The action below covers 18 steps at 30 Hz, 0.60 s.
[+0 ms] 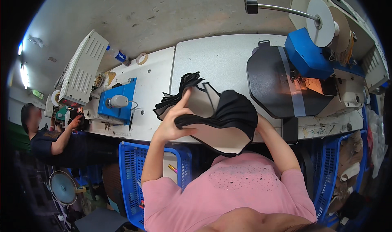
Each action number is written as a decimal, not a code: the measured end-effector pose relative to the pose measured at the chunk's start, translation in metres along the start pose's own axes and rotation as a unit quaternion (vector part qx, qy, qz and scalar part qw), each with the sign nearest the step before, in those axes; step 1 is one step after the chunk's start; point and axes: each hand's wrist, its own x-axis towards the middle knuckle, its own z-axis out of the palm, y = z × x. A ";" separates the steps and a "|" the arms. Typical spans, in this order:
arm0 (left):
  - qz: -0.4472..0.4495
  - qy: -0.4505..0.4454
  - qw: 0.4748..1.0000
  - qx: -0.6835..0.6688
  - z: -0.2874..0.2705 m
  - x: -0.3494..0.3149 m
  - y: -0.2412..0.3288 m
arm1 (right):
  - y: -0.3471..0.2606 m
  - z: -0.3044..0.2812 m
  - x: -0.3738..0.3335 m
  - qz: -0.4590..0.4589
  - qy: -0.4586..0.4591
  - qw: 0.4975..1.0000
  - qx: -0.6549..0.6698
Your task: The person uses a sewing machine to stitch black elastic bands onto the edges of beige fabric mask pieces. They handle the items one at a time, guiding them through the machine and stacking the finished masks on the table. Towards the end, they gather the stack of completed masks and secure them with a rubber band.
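A thick, fanned bundle of black fabric pieces with pale beige faces (pixel 224 134) is held up in front of my chest, over the table's near edge. My left hand (pixel 171 123) grips its left side. The thumb lies against the pale face of the near pieces, and a raised finger reaches among the layers, keeping part of the bundle spread apart. At the right end of the bundle is my right hand (pixel 259 122), mostly hidden behind the black edges, so its fingers do not show.
On the white table (pixel 212 52), a black machine plate (pixel 269 81) with a blue-covered machine (pixel 308 54) stands right. Left are another blue machine (pixel 118 101), a bottle (pixel 117 54) and a tape roll (pixel 142 59). Blue baskets (pixel 132 166) flank me. A co-worker (pixel 53 138) sits far left.
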 end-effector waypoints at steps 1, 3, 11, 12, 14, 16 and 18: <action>0.012 0.021 0.999 -0.032 -0.004 -0.005 -0.007 | -0.017 0.016 -0.002 -0.029 -0.015 0.999 -0.037; -0.011 0.081 0.986 -0.143 -0.007 -0.013 -0.020 | -0.067 0.060 -0.014 -0.092 -0.038 0.989 -0.110; -0.104 0.327 0.938 -0.040 0.025 -0.028 -0.017 | -0.082 0.074 0.035 0.033 -0.001 0.985 -0.171; -0.051 0.358 0.931 0.039 0.028 -0.033 -0.019 | -0.084 0.077 0.035 0.032 -0.001 0.984 -0.175; 0.031 0.409 0.904 0.117 0.031 -0.040 -0.023 | -0.094 0.089 0.030 -0.013 -0.021 0.987 -0.161; 0.013 0.457 0.880 0.130 0.033 -0.040 -0.026 | -0.092 0.095 0.034 -0.022 -0.030 0.986 -0.162; -0.017 0.466 0.859 0.210 0.033 -0.039 -0.033 | -0.072 0.083 0.058 -0.029 -0.012 0.955 -0.293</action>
